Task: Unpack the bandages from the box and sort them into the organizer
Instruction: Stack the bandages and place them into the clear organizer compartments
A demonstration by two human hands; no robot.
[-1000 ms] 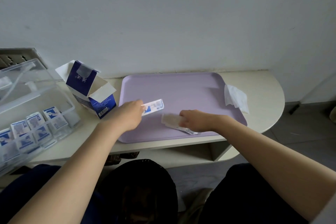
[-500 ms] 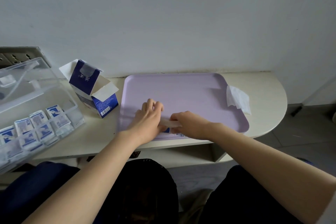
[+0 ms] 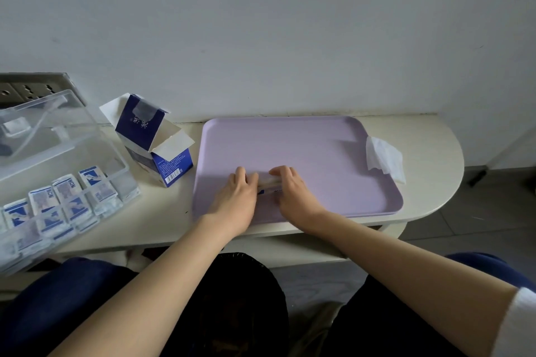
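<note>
Mid-frame, the left hand point(image 3: 234, 200) and right hand point(image 3: 293, 195) were close together, fingers curled on a small stack of bandages point(image 3: 268, 182) over the lilac tray point(image 3: 304, 142). The opened blue box point(image 3: 158, 139) stood left of the tray, and the clear organizer point(image 3: 66, 182) at the left edge held rows of packets.

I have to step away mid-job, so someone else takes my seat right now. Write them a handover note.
Left hand and right hand: both grip a small bundle of bandages between them, low on the purple tray.
Box: open, on the table left of the tray; contents not visible.
Organizer: lid up, far left; several compartments already hold packets.
Left to do: carry this bundle to the organizer, slot it in, then check the box.
</note>
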